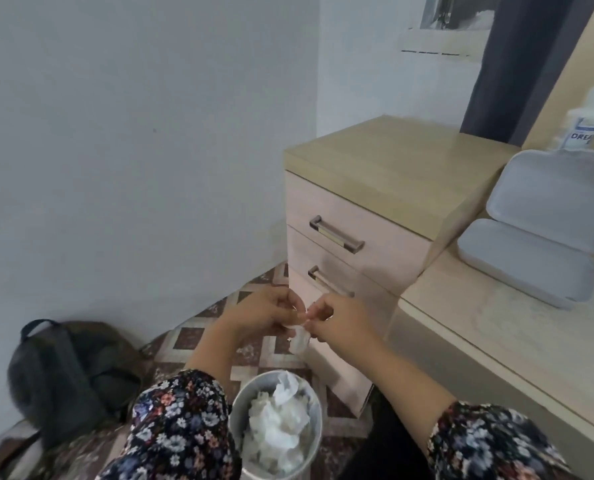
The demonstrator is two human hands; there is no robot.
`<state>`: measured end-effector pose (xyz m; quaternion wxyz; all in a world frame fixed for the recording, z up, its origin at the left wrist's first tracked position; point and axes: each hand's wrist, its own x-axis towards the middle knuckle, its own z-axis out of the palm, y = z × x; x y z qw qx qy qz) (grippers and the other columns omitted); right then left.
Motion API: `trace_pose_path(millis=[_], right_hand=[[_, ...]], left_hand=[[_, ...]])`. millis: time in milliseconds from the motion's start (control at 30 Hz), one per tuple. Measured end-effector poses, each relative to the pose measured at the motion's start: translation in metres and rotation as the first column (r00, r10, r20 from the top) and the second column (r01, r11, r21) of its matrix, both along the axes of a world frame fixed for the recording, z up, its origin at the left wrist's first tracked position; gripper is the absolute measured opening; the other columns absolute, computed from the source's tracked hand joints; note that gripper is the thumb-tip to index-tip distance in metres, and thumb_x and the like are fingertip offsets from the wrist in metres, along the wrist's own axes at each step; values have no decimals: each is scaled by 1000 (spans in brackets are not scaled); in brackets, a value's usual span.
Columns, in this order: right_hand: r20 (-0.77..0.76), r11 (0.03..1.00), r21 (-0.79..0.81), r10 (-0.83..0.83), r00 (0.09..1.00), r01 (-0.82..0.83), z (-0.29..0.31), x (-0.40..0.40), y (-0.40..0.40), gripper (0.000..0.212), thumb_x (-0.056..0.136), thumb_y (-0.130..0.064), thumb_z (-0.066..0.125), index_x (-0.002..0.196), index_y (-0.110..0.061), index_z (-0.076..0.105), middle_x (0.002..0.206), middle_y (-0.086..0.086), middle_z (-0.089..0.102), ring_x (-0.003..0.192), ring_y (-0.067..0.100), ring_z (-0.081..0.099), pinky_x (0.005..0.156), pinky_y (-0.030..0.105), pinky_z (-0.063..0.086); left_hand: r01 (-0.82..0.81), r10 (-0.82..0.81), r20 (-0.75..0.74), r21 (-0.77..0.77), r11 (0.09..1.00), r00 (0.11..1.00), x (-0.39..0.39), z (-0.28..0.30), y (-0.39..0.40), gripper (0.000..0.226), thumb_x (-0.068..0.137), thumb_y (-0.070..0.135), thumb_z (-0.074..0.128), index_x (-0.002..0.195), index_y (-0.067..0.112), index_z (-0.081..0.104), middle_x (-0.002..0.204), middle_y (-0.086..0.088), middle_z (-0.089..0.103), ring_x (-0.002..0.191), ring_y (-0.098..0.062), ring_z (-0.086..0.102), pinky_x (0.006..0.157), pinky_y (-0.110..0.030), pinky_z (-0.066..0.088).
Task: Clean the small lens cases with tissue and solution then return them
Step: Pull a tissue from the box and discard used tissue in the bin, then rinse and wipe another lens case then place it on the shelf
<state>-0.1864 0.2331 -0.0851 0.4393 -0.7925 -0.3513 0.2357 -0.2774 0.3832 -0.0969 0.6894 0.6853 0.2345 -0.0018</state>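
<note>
Both hands meet in front of the drawer unit, above a metal bin. My left hand (pixel 271 315) holds a small clear lens case (pixel 298 310) between curled fingers; the case is mostly hidden. My right hand (pixel 337 322) pinches a crumpled white tissue (pixel 299 339) against the case, and the tissue hangs below the fingers. A white solution bottle (pixel 584 128) with blue lettering stands at the far right on the desk.
A round metal bin (pixel 314 410) filled with used white tissues stands on the patterned floor below my hands. A beige drawer unit (pixel 358 216) and a pale desk (pixel 496 341) with an open grey box (pixel 538 251) are to the right. A dark backpack (pixel 60 372) leans on the left wall.
</note>
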Motion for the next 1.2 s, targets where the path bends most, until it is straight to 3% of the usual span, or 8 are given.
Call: trace_pose_path(millis=[67, 167, 333, 567, 700, 867, 1067, 1200], right_hand=[[-28, 999, -53, 6, 1000, -7, -15, -6, 11, 15, 76, -13, 71, 71, -24, 62, 79, 1, 66, 74, 19, 66, 77, 42, 56], [-58, 984, -176, 30, 998, -40, -34, -15, 25, 14, 81, -8, 65, 82, -22, 64, 88, -2, 64, 77, 11, 61, 76, 32, 56], [-399, 954, -277, -6, 917, -115, -46, -28, 37, 26, 90, -8, 56, 115, -14, 61, 98, 4, 60, 77, 15, 60, 61, 34, 59], [-332, 943, -315, -2, 943, -109, -51, -23, 36, 25, 91, -15, 58, 116, -18, 61, 101, -1, 59, 87, 15, 60, 60, 26, 52], [-319, 959, -270, -5, 948, -86, -49, -18, 30, 19, 91, -13, 58, 109, -16, 63, 88, -5, 56, 68, 7, 52, 43, 13, 38], [-279, 970, -241, -27, 960, -43, -36, -11, 23, 22, 86, -12, 61, 107, -18, 65, 99, 0, 61, 82, 18, 62, 67, 29, 53], [-271, 995, -94, -52, 961, 28, -7, 3, 12, 20, 88, -10, 58, 105, -19, 64, 98, 2, 65, 80, 12, 61, 65, 24, 50], [-197, 999, -8, -50, 979, 50, 15, 9, 1, 22, 88, -5, 53, 95, -23, 64, 94, 5, 68, 74, 12, 59, 65, 24, 46]], left_hand=[[-7, 11, -71, 50, 999, 997, -9, -11, 6, 13, 81, 0, 71, 85, 8, 61, 78, -9, 64, 59, -13, 59, 55, -24, 50], [6, 30, -204, 174, 985, 979, -18, -23, 12, 8, 85, 2, 68, 89, 6, 61, 73, -2, 65, 54, -7, 61, 53, -20, 49], [72, 81, -366, 386, 920, 927, -27, -49, 23, 9, 85, 3, 67, 83, 12, 64, 83, -5, 68, 59, -8, 60, 55, -17, 51], [193, 37, -571, 336, 922, 820, -31, -68, 18, 24, 88, 7, 65, 111, 14, 67, 100, -5, 69, 67, -13, 67, 63, -22, 57], [218, 37, -553, 388, 895, 833, -25, -64, 17, 28, 88, 11, 66, 115, 11, 63, 91, -2, 68, 69, -14, 65, 60, -20, 54], [232, 1, -498, 406, 884, 867, -13, -44, 12, 20, 90, 20, 65, 109, 13, 64, 99, -7, 70, 73, -12, 64, 70, -26, 57], [186, -22, -317, 498, 847, 948, 12, -2, -7, 15, 88, 16, 66, 102, 11, 68, 88, -4, 71, 67, -9, 64, 61, -21, 54], [151, -28, -231, 532, 833, 972, 26, 29, -22, 13, 86, 8, 61, 76, 13, 68, 68, -4, 69, 59, -12, 61, 56, -22, 49]])
